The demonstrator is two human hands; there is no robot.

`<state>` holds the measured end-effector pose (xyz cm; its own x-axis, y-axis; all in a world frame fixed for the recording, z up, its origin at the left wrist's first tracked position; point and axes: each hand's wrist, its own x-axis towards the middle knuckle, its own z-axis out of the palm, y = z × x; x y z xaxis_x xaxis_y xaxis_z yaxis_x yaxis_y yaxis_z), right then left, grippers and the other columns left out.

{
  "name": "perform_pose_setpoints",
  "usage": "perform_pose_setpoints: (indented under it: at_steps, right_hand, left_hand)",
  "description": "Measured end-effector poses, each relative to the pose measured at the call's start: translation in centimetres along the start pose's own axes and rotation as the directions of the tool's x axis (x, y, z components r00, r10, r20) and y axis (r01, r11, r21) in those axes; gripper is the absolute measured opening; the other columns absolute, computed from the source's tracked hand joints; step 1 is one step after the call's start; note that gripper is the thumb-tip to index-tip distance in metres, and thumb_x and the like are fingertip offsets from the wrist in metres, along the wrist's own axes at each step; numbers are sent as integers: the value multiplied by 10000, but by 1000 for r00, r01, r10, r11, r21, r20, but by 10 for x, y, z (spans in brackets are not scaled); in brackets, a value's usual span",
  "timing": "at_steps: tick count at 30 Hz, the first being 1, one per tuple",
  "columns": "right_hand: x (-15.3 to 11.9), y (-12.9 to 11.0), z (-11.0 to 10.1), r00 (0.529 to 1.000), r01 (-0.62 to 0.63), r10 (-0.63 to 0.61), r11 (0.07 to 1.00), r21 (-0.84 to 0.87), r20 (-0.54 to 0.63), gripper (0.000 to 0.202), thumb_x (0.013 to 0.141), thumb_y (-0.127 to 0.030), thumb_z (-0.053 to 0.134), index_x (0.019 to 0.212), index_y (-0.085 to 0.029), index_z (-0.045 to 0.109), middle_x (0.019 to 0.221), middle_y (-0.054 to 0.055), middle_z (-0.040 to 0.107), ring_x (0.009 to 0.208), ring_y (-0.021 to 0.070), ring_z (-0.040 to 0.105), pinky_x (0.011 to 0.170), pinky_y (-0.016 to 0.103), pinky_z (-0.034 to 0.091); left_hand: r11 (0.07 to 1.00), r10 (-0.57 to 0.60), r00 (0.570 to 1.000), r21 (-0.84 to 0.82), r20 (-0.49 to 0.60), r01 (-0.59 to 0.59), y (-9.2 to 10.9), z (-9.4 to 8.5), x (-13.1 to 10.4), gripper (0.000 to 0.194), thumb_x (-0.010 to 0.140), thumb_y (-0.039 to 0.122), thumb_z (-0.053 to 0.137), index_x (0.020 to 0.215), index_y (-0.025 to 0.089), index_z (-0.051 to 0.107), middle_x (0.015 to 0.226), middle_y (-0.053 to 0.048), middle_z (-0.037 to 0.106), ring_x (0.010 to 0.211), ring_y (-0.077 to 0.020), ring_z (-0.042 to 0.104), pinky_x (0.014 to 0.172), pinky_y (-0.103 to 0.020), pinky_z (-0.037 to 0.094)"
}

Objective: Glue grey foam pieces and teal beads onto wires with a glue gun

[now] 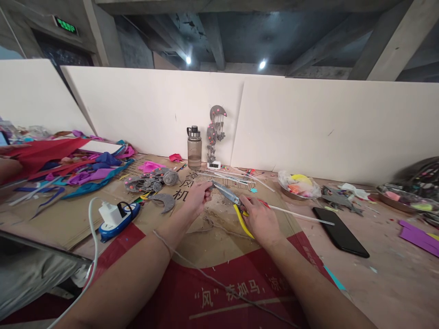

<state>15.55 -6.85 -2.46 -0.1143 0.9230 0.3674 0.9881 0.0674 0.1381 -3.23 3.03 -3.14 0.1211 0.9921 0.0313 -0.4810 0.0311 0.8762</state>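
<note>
The yellow-handled tool (227, 193) is at my twelve o'clock. My right hand (262, 220) is clamped on it; its tip is near my left hand (199, 197), fingers together, on what I cannot tell. At two o'clock lies the phone (343, 235).

- A black phone (343, 233) lying flat on the right of the desk (394, 283)
- A see-through bottle (194, 153) with a dark lid, upright before the white panels (154, 109)
- A small white clock (214, 165) near the bottle, its digits too small to read
- A blue-and-white power strip (120, 221) holding a white charger (109, 214)
- A lit green sign (66, 25), upper left
- Two glowing ceiling lights (262, 64)
</note>
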Motion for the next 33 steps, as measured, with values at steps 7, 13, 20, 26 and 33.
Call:
perform_pose_setpoints:
  at_steps: [7, 13, 20, 26, 33]
  right_hand:
    - [-1, -4, -2, 998, -10, 7, 999, 41, 58, 310, 902, -256, 485, 1207, -271, 535, 966, 42, 678, 831, 179, 659, 586, 252, 376]
    - [0, -4, -2, 999, -3, 1, 999, 40, 49, 351, 891, -244, 492, 1240, -261, 528, 968, 52, 685, 843, 189, 666, 607, 250, 399]
    - [-2, -7, -5, 998, -3, 1, 999, 35, 61, 352, 901, -242, 474, 1249, -255, 524, 991, 56, 693, 851, 191, 671, 603, 255, 399]
    - [0, -3, -2, 995, -71, 51, 969, 236, 90, 247, 900, -226, 458, 1109, -241, 590, 905, 41, 710, 797, 174, 662, 649, 245, 388]
    - [2, 3, 0, 995, -101, 101, 905, 414, 21, 356, 851, -181, 503, 1201, -230, 542, 1070, 64, 662, 924, 177, 623, 753, 250, 403]
  left_hand:
    - [1000, -10, 1000, -5, -5, 10, -4, -2, 3, 244, 604, 234, 736, 595, 141, 510, 525, 48, 445, 431, -28, 342, 385, -166, 234]
    - [1000, -17, 1000, -16, -10, 17, -4, -3, 3, 235, 600, 231, 732, 614, 136, 518, 541, 44, 457, 438, -25, 350, 387, -163, 231]
    - [998, -60, 998, -28, -17, 60, 0, 1, 3, 240, 587, 217, 731, 586, 141, 503, 508, 49, 442, 411, -22, 322, 378, -165, 225]
    - [997, -69, 997, -24, -17, 68, 2, 0, 4, 195, 603, 214, 731, 627, 119, 563, 547, 23, 520, 420, -28, 383, 385, -160, 282]
    - [998, -19, 997, 56, 79, 15, 3, 4, -2, 231, 631, 257, 752, 751, 108, 624, 794, -90, 690, 591, -96, 586, 508, -201, 431]
